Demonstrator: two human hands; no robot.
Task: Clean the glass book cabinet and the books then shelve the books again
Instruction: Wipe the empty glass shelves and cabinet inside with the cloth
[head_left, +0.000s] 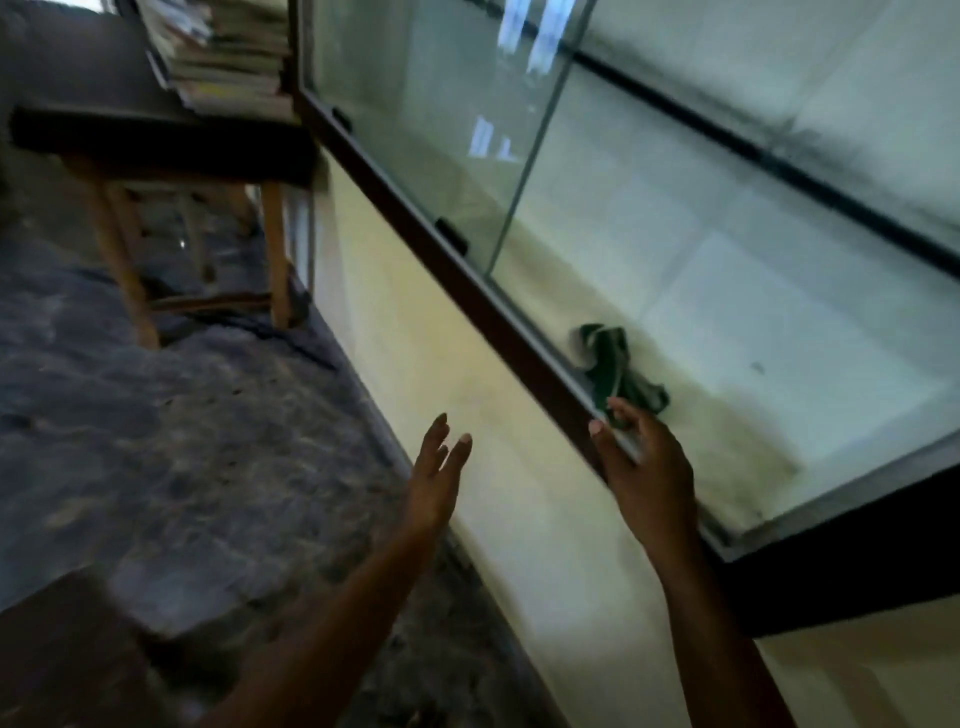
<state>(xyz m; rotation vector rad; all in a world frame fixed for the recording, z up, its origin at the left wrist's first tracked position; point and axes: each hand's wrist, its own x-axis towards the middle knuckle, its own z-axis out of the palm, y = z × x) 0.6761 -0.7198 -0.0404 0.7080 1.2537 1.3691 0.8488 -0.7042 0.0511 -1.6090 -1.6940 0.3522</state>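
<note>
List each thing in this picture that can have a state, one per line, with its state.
Glass cabinet: this shelf holds no books, floor looks grimy.
Glass pane: apparently slid left, right side open.
Green cloth: crumpled, lying on the cabinet floor.
Books: stacked outside the cabinet on a table.
Left hand: open, empty.
Right hand: open, fingers by the cloth, not gripping.
</note>
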